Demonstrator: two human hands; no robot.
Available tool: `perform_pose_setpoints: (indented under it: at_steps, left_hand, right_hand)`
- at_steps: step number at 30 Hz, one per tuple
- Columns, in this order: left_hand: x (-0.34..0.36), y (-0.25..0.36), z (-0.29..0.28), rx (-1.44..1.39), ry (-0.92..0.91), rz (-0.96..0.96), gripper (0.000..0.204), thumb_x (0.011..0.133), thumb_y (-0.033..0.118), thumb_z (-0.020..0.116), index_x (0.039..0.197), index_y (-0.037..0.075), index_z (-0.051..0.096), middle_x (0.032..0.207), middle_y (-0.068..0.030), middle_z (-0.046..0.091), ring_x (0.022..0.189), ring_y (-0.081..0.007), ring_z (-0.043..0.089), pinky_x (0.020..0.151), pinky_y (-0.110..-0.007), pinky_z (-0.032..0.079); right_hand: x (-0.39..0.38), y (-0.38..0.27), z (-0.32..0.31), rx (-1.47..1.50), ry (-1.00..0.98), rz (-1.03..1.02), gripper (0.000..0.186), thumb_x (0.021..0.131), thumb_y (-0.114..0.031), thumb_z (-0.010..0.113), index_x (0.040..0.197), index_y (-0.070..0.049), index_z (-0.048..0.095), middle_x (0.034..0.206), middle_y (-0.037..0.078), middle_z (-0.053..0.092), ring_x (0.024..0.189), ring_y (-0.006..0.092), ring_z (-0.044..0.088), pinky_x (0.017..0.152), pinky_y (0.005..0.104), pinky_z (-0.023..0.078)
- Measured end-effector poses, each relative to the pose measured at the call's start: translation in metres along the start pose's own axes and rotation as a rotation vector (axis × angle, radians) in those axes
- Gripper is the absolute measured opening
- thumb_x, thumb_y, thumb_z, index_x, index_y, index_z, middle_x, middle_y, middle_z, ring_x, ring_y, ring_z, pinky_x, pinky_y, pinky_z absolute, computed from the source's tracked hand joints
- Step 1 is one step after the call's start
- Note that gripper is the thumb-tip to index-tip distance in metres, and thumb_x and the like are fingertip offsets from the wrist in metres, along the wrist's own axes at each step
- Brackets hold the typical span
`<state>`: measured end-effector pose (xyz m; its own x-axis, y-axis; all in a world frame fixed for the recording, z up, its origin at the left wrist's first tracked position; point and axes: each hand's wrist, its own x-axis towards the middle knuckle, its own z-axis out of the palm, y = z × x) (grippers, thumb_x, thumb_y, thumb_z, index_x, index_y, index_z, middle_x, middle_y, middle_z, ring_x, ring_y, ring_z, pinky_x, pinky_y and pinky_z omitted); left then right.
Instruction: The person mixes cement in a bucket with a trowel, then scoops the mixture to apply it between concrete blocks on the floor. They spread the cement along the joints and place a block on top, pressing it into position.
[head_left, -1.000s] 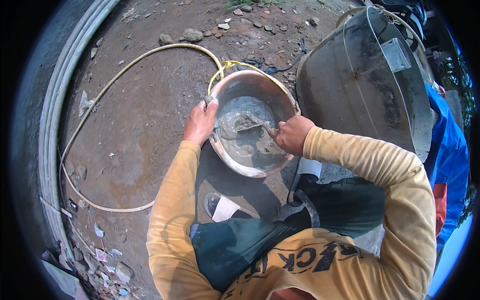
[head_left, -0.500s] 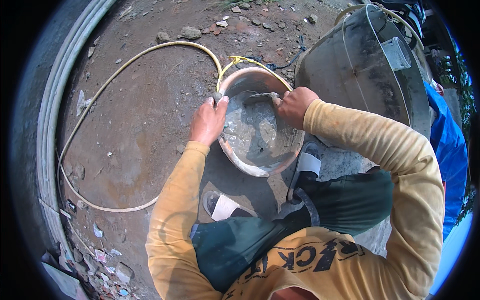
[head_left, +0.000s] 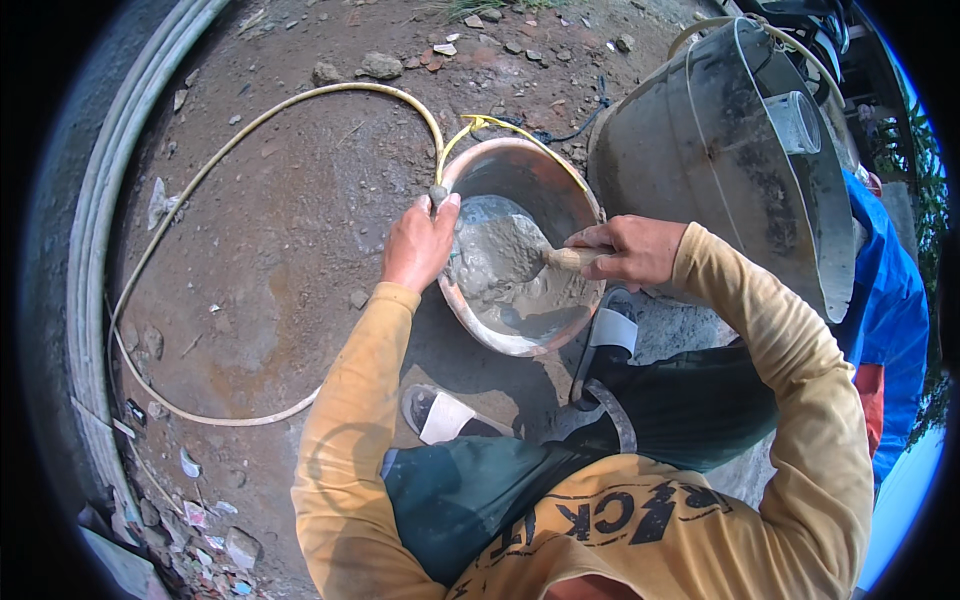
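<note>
A round orange-brown bucket (head_left: 497, 341) stands on the ground before me, its inside coated with wet grey mortar (head_left: 490, 285). My left hand (head_left: 421, 236) grips the left rim, its thumb beside a grey lump where a yellow cord (head_left: 521, 128) meets the bucket. Over on the right side, my right hand (head_left: 636, 250) is closed around the wooden handle of a trowel (head_left: 572, 259). The trowel's blade points left inside the bucket and carries mortar, so its outline is mostly hidden.
A large grey tub (head_left: 680, 140) stands close at the right, with a clear plastic container (head_left: 793, 122) at its rim. A pale hose (head_left: 215, 168) curves over the dirt at left. Beyond it run long pipes (head_left: 95, 240). My sandalled feet (head_left: 445, 416) flank the bucket's near side.
My right hand has moved right and down from the far right rim, turning the trowel so its wooden handle shows. Mortar now lies on the blade. My left hand stays put.
</note>
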<state>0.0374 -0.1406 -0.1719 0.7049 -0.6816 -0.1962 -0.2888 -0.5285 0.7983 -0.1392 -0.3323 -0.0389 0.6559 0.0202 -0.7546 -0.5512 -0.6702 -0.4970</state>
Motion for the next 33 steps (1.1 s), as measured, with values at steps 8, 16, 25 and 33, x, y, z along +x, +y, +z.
perform_pose_setpoints:
  at_steps: [8, 16, 25, 33]
  left_hand:
    - [0.004, -0.007, -0.001, -0.026, -0.02, 0.004, 0.054, 0.091, 0.046, 0.048, 0.102, -0.005, 0.06, 0.095, -0.0321, 0.062, 0.095, -0.0478, 0.058, 0.082, -0.05, 0.045]
    - [0.003, -0.004, -0.001, -0.058, -0.047, -0.019, 0.053, 0.092, 0.045, 0.048, 0.103, -0.005, 0.06, 0.096, -0.0318, 0.062, 0.095, -0.0479, 0.058, 0.082, -0.05, 0.045]
    - [0.004, -0.005, 0.0, -0.018, -0.034, -0.016, 0.053, 0.091, 0.046, 0.048, 0.101, -0.005, 0.06, 0.094, -0.0315, 0.062, 0.094, -0.0483, 0.058, 0.081, -0.051, 0.045]
    - [-0.008, 0.017, -0.001, 0.05, -0.044, 0.007, 0.053, 0.091, 0.046, 0.048, 0.102, -0.004, 0.06, 0.093, -0.0313, 0.062, 0.092, -0.0478, 0.059, 0.081, -0.052, 0.045]
  right_hand:
    - [0.04, -0.016, 0.014, -1.128, 0.197, 0.023, 0.035, 0.087, -0.024, 0.054, 0.112, 0.0, 0.06, 0.093, 0.012, 0.069, 0.088, 0.0262, 0.068, 0.071, 0.0378, 0.054]
    - [0.019, 0.005, 0.069, -0.586, -0.063, -0.056, 0.042, 0.083, -0.017, 0.054, 0.121, 0.002, 0.054, 0.091, 0.021, 0.067, 0.087, 0.035, 0.066, 0.077, 0.0426, 0.052]
    - [-0.017, -0.008, -0.007, -0.511, 0.178, -0.073, 0.044, 0.084, -0.028, 0.057, 0.122, -0.007, 0.059, 0.092, 0.018, 0.068, 0.081, 0.0323, 0.067, 0.074, 0.0417, 0.052]
    - [0.057, -0.046, -0.003, -1.223, -0.096, 0.095, 0.025, 0.08, -0.02, 0.056, 0.1, -0.01, 0.069, 0.095, 0.012, 0.07, 0.091, 0.0266, 0.068, 0.078, 0.0394, 0.054]
